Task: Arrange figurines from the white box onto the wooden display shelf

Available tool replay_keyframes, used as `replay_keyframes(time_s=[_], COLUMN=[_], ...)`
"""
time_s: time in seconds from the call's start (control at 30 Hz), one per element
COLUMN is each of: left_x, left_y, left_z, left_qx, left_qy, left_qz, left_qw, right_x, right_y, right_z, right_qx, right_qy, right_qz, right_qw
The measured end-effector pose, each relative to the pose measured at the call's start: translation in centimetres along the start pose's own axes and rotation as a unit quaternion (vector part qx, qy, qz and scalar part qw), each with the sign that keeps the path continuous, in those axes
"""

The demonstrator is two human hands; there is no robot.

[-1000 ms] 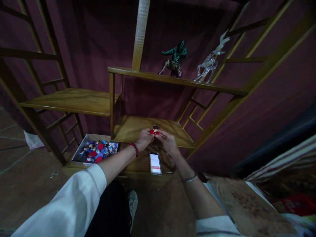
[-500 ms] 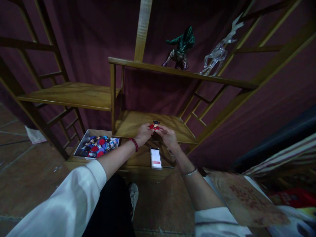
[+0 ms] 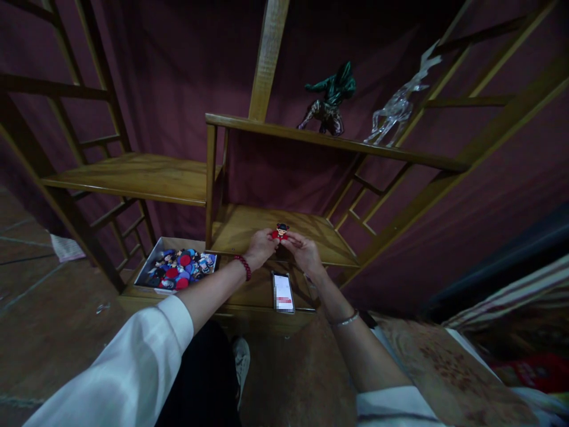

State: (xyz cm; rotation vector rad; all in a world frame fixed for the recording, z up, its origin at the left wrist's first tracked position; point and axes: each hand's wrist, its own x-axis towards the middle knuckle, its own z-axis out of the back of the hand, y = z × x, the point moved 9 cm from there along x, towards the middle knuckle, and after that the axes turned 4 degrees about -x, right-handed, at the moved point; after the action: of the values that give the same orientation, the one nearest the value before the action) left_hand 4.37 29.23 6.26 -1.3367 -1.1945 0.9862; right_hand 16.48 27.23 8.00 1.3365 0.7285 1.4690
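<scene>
Between my two hands is a small red doll-like figurine (image 3: 281,231) with black hair buns. My left hand (image 3: 261,248), with a dark red bead bracelet at its wrist, is closed on the figurine's left side. The fingers of my right hand (image 3: 305,252) pinch its right side; a silvery bangle is on that forearm. The figurine is held over the front of a low wooden shelf (image 3: 240,222). Below my hands a phone (image 3: 283,292) with a lit screen lies on the lower wooden surface (image 3: 249,293).
A white box (image 3: 155,252) of many small colourful figures stands at the left on the lower surface. Above, a shelf board (image 3: 275,131) carries a green-and-bronze crouching statuette (image 3: 331,98) and a clear deer ornament (image 3: 395,110). Another wooden shelf (image 3: 133,172) is at the left.
The view has shifted slightly, so the scene sits a little lower and further right. Both hands still hold the figurine in front of the shelf.
</scene>
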Motion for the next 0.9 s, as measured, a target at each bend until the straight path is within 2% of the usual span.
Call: replay_keyframes(time_s=[0.23,0.47,0.9], left_x=[-0.3,-0.4,-0.4], left_y=[-0.3,-0.5,-0.6], left_z=[-0.1,-0.1,0.1], left_qx=[-0.017,-0.016,-0.048], left_qy=[0.003,-0.001,-0.009], left_qz=[0.014,0.003,0.023], left_qw=[1.0,1.0,0.999], right_x=[0.0,0.4,0.6], right_y=[-0.3,-1.1,-0.4], right_z=[0.1,0.2,-0.5], right_qx=[-0.007,-0.05,0.02], right_qy=[-0.012,0.006,-0.002], right_qz=[-0.001,0.003,-0.026], right_qw=[1.0,0.999,0.999])
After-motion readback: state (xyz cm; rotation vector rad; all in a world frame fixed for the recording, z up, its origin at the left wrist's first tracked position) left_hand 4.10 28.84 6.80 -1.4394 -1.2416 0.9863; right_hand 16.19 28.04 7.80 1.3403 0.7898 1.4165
